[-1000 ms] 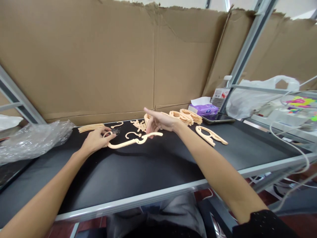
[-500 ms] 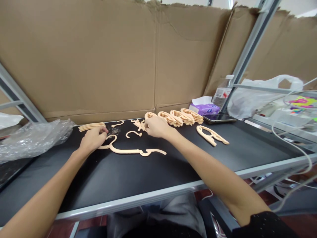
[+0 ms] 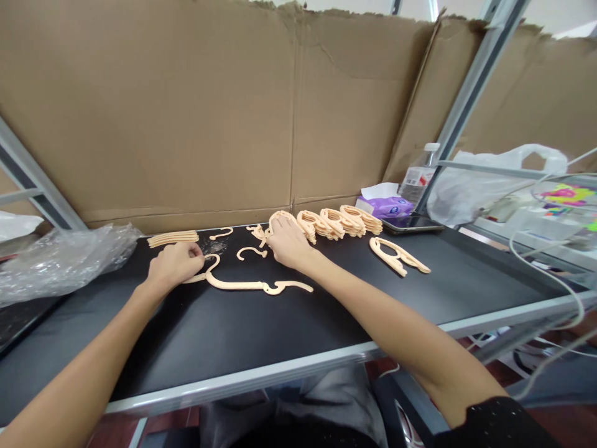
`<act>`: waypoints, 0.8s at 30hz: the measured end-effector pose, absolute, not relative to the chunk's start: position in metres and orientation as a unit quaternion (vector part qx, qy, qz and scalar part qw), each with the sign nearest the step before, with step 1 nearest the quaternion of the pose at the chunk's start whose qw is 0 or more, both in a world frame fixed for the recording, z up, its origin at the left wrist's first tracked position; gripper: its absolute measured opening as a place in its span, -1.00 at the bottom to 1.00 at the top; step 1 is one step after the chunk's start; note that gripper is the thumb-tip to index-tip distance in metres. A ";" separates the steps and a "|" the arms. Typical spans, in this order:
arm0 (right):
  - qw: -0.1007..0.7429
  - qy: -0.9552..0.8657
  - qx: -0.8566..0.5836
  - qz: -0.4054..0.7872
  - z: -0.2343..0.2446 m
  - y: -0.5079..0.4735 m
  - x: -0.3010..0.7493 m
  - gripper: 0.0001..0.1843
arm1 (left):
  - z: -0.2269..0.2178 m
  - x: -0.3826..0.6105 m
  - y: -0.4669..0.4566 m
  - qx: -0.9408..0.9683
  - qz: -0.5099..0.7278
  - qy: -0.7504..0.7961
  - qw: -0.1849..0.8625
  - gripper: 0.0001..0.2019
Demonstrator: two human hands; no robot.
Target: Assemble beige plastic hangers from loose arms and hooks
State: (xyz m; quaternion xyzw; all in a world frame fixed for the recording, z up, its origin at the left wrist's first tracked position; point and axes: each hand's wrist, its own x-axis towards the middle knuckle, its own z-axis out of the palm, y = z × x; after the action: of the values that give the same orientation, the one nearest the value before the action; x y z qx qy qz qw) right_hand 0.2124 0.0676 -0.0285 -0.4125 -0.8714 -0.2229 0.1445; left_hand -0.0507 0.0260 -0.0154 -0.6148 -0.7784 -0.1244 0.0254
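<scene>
My left hand is closed in a pinch just above the left end of a peach plastic clothes hanger; anything between its fingertips is too small to make out. The hanger lies unfolded, with its hook pointing away from me. My right hand reaches over the leftmost stack of folded hanger parts, its fingers spread and partly hidden against the stack. Beside its thumb is a small pile of hanger pieces. Two loose hooks, a nearer hook and a farther hook, lie between my hands.
Several long strips lie behind my left hand. More folded stacks and one folded hanger are to the right. Crumpled plastic wrap, a tissue pack, a bottle and a tablet edge the black table.
My right hand has shifted slightly from the small pile onto the leftmost stack, and its fingers have spread. My left hand has moved a little closer to the hanger's hook. The hanger stays in place.
</scene>
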 end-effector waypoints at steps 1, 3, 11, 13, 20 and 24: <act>0.143 -0.872 -0.409 -0.226 -0.028 0.067 0.213 -0.69 | -0.015 -0.050 0.026 -0.615 -0.123 -0.779 0.023 -0.72; 0.146 -0.875 -0.398 -0.234 -0.026 0.066 0.213 -0.70 | -0.014 -0.049 0.025 -0.613 -0.125 -0.780 0.019 -0.72; 0.363 -0.850 -0.349 -0.155 -0.019 0.069 0.215 -0.66 | -0.014 -0.051 0.024 -0.607 -0.188 -0.771 0.041 -0.73; 0.440 -0.819 -0.359 -0.075 -0.017 0.069 0.212 -0.66 | -0.016 -0.054 0.026 -0.614 -0.208 -0.759 0.053 -0.72; 0.557 -0.704 -0.387 0.209 -0.010 0.061 0.203 -0.74 | -0.023 -0.039 0.024 -0.709 -0.280 -0.647 -0.012 -0.62; 0.552 -0.730 -0.357 0.187 -0.014 0.052 0.196 -0.72 | -0.023 -0.018 0.017 -0.702 -0.338 -0.611 -0.139 -0.40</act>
State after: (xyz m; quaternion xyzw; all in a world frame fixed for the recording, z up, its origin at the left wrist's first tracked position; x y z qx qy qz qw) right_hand 0.1959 0.0520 -0.0143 -0.3572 -0.7297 0.1873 0.5522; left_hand -0.0182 0.0171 -0.0233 -0.7017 -0.6115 -0.3381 -0.1394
